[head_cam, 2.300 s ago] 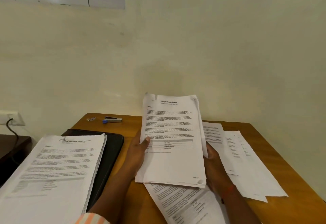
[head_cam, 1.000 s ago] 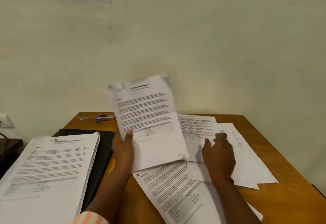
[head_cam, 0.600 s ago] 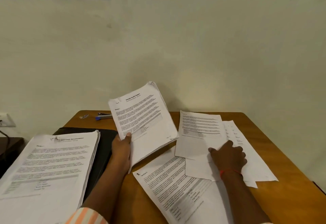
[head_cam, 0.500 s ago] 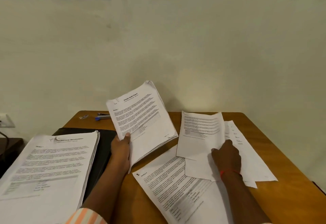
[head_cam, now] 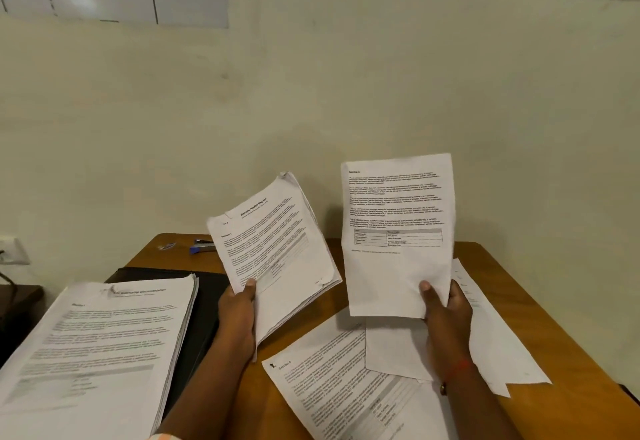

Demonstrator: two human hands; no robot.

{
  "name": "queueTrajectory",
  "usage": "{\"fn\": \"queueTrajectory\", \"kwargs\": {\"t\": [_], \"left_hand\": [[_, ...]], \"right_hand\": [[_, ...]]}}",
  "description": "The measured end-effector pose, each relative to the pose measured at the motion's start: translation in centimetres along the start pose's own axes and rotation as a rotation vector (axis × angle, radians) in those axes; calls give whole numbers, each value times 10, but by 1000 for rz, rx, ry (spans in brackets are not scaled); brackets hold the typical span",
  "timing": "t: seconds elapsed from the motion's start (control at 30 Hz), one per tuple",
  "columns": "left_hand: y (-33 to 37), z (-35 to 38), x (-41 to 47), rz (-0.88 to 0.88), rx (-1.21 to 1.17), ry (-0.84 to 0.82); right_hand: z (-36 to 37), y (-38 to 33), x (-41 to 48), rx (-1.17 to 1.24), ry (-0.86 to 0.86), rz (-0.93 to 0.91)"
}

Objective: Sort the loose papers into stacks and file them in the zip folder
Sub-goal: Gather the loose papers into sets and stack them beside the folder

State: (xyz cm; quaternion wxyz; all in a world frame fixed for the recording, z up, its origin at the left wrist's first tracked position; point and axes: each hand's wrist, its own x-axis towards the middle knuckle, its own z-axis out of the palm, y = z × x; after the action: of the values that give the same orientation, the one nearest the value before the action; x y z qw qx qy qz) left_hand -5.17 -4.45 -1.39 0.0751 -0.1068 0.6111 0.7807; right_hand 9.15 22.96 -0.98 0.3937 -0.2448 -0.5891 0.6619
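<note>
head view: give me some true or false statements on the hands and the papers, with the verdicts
1. The left hand holds a bundle of papers headed Sample Health Report. True.
2. The right hand lies flat on the table. False: it pinches a single sheet and holds it upright above the table.
3. The thick stack lies partly over the black zip folder. True.
4. The blue stapler sits on top of the thick stack. False: it lies on the table near the wall.
5. No loose sheets lie on the table. False: several lie there, overlapping.
</note>
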Motion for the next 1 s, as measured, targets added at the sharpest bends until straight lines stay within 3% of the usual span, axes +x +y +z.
{"fn": "queueTrajectory", "kwargs": {"t": [0.63,0.83,1.0], "left_hand": [[-4,0,9,12,-9,9],[-6,0,9,24,-49,3],[-6,7,3,39,-70,-80]], "right_hand": [[5,-1,-1,-83,-12,-14],[17,2,-11,-541,-158,-43],[42,16,-39,-727,-265,-26]]}}
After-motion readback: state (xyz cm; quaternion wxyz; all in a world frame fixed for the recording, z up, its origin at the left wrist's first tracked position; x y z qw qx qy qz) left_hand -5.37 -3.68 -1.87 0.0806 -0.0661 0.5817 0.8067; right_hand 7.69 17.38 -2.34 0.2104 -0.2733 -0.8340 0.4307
